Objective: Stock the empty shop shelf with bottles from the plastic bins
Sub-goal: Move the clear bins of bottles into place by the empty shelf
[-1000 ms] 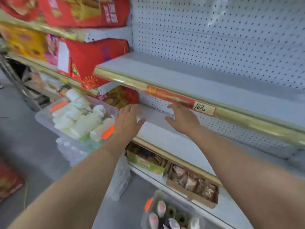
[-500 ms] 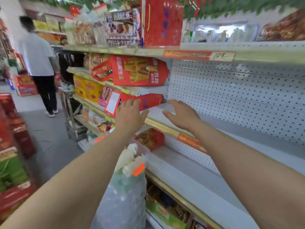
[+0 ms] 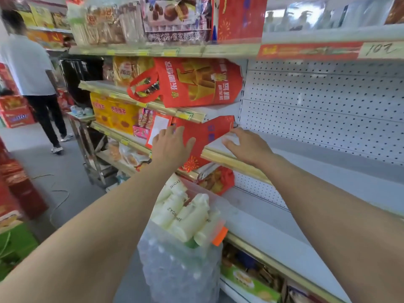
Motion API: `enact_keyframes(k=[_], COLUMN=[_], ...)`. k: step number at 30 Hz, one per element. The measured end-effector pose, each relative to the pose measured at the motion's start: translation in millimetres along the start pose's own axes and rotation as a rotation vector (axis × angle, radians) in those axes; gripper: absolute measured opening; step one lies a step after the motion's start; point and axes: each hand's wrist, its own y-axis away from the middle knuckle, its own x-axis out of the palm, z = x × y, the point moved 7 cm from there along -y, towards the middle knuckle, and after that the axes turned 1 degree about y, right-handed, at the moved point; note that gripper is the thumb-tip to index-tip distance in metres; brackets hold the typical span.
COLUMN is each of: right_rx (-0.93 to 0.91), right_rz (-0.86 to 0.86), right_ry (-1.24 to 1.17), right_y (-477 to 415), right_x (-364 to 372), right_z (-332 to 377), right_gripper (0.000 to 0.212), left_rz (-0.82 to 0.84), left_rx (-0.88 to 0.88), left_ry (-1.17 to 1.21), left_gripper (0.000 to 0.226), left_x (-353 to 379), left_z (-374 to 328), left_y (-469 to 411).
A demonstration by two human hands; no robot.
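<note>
A clear plastic bin (image 3: 218,206) with an orange latch holds several cream-white bottles (image 3: 185,213), lying on their sides; it rests on a bagged bundle below my arms. The white shelf (image 3: 328,162) with a gold front rail has nothing on it and a pegboard back. My left hand (image 3: 170,145) is spread flat against a red gift bag (image 3: 207,132) at the shelf's left end. My right hand (image 3: 247,145) rests open on the shelf's front left corner, holding nothing.
A second bare white shelf (image 3: 273,226) lies below. Red and yellow snack boxes (image 3: 115,114) fill the shelves to the left. A person (image 3: 32,68) in a white shirt stands in the aisle at far left. Snack cartons (image 3: 249,281) sit on the bottom shelf.
My view rose from the bin to the upper shelves. Both hands moved up and left to the shelf's corner, the left one now against the red bag.
</note>
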Motion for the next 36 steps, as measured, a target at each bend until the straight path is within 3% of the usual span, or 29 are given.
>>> enact_keyframes(k=[8,12,17,20,25,32,36], right_rx=[0.17,0.216,0.406,0.552,0.781,1.029,1.066], right_rz=[0.191,0.338,0.666,0.776,0.832,0.849,0.785], right_ry=[-0.003,-0.176,-0.203,-0.305,-0.494,-0.755,-0.81], right_y=[-29,-26,-5,10,31,45,46], right_x=[108,177,261,295,319,342,352], right_z=[-37,-51,-70,-71,-69,-55,-54], right_gripper=[0.062,0.043,0.078,0.072,0.066,0.07,0.061], left_rz=[0.219,0.332,0.502,0.582,0.66,0.8,0.867], left_rx=[-0.079,-0.147,-0.315,-0.418,-0.512,-0.455,-0.402], left_ry=[0.098,0.186,0.255,0.319,0.405,0.424,0.366], left_gripper=[0.066,0.064,0.078,0.084,0.092,0.088,0.101], left_x=[111,165,230,261,295,315,320], left_z=[58,89,132,150,172,188,190], left_y=[-16,-6,25,45,64,69,67])
